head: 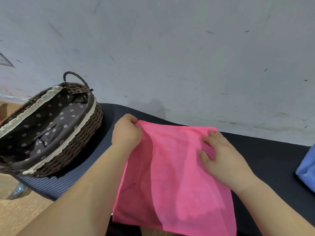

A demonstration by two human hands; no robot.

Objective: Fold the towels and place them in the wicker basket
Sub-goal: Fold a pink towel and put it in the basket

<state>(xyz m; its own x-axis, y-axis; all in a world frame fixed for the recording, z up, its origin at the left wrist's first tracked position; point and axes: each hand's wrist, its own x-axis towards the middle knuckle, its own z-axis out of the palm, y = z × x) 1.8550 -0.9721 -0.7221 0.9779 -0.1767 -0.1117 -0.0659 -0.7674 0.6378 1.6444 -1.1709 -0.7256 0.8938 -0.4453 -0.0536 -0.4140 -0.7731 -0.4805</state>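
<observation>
A pink towel [177, 176] lies spread on a dark ribbed mat [81, 167] that covers the bench, its far edge close to the mat's far edge by the grey wall [170, 48]; its near edge hangs over the near edge of the mat; the cloth is smooth on the right and rumpled along the left side. The left hand [127, 133] grips the towel's far left corner, fingers curled shut and pinching the cloth, lifting that corner slightly; the right hand [221, 154] rests flat on the towel near its far right corner, fingers spread wide and pressing down, holding nothing. A wicker basket [80, 147] stands at the left end of the mat, well apart from the towel; it is dark brown with a loop handle, a lace trim along the rim and a dark flowered lining; no towel shows inside it. A blue cloth [306, 171] sits at the right edge of the mat, only partly in view.
</observation>
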